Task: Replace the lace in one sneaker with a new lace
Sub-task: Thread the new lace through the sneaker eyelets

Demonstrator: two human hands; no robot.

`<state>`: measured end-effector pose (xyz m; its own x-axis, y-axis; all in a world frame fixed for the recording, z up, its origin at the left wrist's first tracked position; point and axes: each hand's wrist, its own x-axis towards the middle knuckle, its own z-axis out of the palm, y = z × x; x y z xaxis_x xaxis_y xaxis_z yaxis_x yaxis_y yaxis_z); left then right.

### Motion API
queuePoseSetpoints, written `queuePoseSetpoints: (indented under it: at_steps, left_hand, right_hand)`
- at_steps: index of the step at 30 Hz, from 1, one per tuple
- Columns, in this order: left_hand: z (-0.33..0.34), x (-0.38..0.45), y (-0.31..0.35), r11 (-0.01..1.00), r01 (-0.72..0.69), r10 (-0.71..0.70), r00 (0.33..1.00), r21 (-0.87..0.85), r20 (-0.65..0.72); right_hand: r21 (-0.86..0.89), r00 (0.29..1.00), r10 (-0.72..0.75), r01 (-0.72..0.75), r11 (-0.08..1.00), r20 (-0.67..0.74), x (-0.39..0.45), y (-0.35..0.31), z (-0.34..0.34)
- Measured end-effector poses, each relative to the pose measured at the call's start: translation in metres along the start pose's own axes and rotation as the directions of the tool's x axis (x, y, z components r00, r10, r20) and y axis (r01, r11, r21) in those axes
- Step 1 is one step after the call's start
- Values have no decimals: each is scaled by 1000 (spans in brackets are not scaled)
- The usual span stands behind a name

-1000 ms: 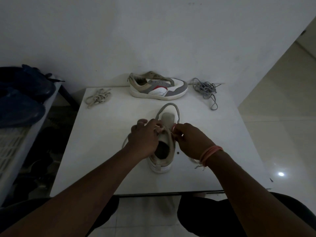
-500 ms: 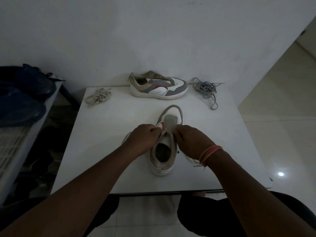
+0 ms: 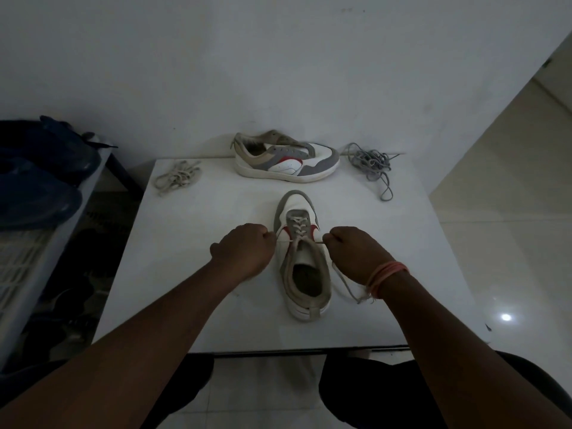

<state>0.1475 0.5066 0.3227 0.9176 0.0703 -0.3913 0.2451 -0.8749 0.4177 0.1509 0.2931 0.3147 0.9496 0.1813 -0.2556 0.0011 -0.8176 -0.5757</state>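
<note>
Table: white square top, far edge against the wall, near edge just in front of the person's knees. Bare surface lies open to the left of the hands and along the near edge; the right edge gives onto tiled floor.

Sneaker stands upright near the table's centre, toe pointing away, heel toward the person. White lace crosses the eyelets over the grey tongue panel. Left hand sits just left of the sneaker, fingers curled into a fist around one lace end, which runs taut to the top eyelets. Right hand sits just right of the sneaker, fingers pinching the other lace end; slack from it trails down past the wrist to the table. Pink band circles the right wrist.

Second sneaker lies at the far edge, without a lace. Beige lace bundle lies at the far left corner, grey lace bundle at the far right, both well apart from the hands.

Fingertips of both hands are hidden behind the knuckles. Dark blue objects on the left shelf are too dim to identify.
</note>
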Motion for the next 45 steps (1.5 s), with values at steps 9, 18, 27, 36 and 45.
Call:
queuePoseSetpoints:
  at_steps: [9, 18, 27, 36, 45]
  left_hand:
    - [-1, -34, 40, 883, -327, 254, 936, -337, -243]
    - [2, -36, 47, 581, -151, 458, 873, -800, 168]
    - [-19, -17, 22, 951, -228, 250, 964, -209, 87]
    - [-5, -18, 28, 847, -202, 155, 979, -492, -136]
    - [13, -28, 19, 970, -115, 79, 983, -216, -168]
  right_hand:
    - [928, 972, -173, -88, 362, 159, -4, -25, -31]
    - [982, 939, -343, -70, -175, 6, -6, -27, -39]
    - [700, 930, 338, -144, 700, -146, 4, 1, -32]
    - [48, 954, -229, 243, 969, -194, -14, -22, -13]
    - [42, 962, -207, 218, 975, -176, -10, -21, -4]
